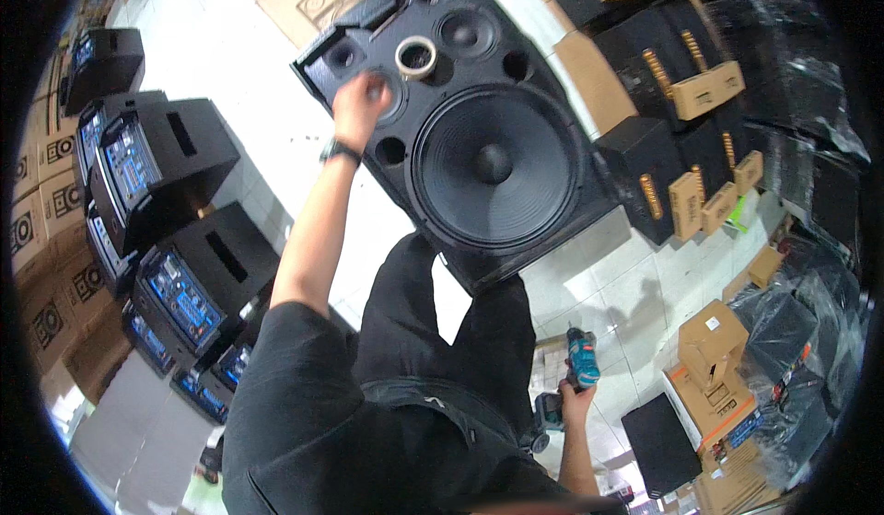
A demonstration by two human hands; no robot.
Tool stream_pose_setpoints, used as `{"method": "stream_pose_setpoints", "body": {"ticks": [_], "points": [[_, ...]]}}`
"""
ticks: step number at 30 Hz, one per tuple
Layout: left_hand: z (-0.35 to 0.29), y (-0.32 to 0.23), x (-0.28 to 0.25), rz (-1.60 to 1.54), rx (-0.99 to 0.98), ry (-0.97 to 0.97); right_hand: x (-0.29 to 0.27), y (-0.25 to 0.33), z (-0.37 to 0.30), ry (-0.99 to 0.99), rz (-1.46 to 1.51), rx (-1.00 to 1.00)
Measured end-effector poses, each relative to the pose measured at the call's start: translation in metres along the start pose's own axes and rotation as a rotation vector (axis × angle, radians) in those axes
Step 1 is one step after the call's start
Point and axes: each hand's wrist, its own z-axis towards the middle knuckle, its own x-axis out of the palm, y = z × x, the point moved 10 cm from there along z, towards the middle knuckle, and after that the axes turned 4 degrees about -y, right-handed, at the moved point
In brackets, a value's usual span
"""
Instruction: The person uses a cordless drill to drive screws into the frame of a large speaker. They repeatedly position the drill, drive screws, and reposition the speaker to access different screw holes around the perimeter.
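Note:
A large black speaker cabinet lies in front of me, face up, with a big round woofer and several smaller drivers. Over one of the small drivers at its left side, my left hand is closed, fingers bent together; whatever they pinch is hidden. A pale ring like a tape roll rests on the cabinet just right of that hand, with small dark pieces inside. Low on my right, my right hand grips the handle of a teal cordless drill, held away from the cabinet with its nose pointing forward.
Black speaker boxes with blue rear panels crowd the left, beside stacked cartons. At right stand more black cabinets with cardboard pieces on them. An opened carton and plastic-wrapped items fill the lower right.

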Motion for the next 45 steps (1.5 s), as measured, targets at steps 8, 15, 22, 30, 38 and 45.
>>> {"method": "stream_pose_setpoints", "body": {"ticks": [8, 15, 22, 30, 38, 45], "points": [[-0.288, -0.02, -0.105, -0.572, -0.668, 0.579, -0.015, 0.023, -0.106, -0.093, 0.312, -0.007], [-0.3, -0.131, -0.113, -0.935, -0.596, 0.736, 0.031, 0.199, -0.084, 0.208, 0.338, -0.481], [-0.263, -0.182, -0.222, -1.213, -0.57, 0.207, 0.079, 0.383, -0.136, 0.677, 0.052, -1.104], [-0.367, -0.266, -0.305, -1.475, -0.672, -0.325, 0.11, 0.398, -0.161, 1.32, 0.105, -0.948], [-0.485, -0.369, -0.322, -1.829, -0.497, -1.067, 0.131, 0.396, -0.167, 1.79, -0.169, -1.038], [-0.552, -0.455, -0.335, -1.613, -0.461, -1.502, 0.107, 0.408, -0.251, 2.251, -0.332, -0.82]]}}
